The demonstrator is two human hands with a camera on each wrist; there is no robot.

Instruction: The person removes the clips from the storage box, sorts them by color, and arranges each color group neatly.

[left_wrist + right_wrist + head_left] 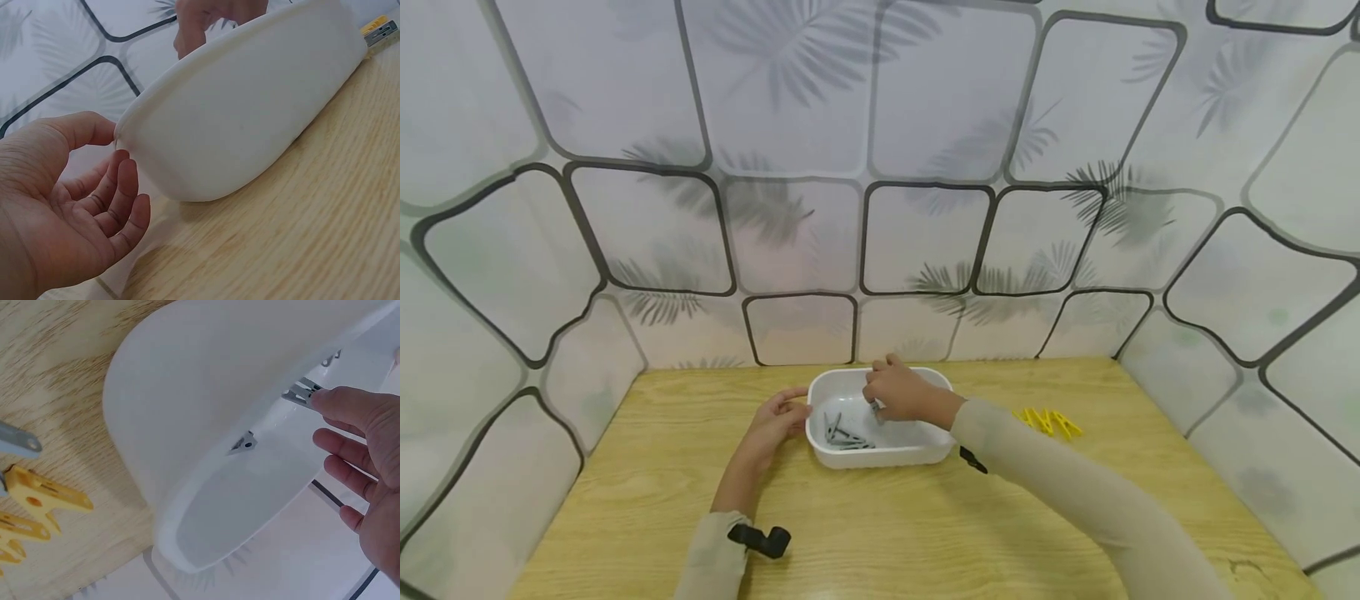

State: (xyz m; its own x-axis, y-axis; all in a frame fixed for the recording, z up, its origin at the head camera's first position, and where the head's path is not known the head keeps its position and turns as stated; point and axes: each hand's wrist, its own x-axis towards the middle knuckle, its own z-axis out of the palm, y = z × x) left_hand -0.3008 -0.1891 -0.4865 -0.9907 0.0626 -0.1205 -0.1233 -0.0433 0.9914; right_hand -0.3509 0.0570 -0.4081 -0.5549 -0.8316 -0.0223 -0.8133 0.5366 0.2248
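Two hands at the white tub [925,457]: right hand [901,392] pinches a grey peg [301,394] inside; left hand [777,423], fingers relaxed, touches its nine-o'clock rim.

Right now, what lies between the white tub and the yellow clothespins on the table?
In the head view, only the right forearm's sleeve crosses between the white tub and the yellow clothespins; the visible wood is bare.

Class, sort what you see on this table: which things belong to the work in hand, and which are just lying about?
In use:
white tub
grey pegs inside it
right hand, pinching a grey peg over the tub
left hand, at the tub's left rim

Lying about:
yellow pegs on the wooden table
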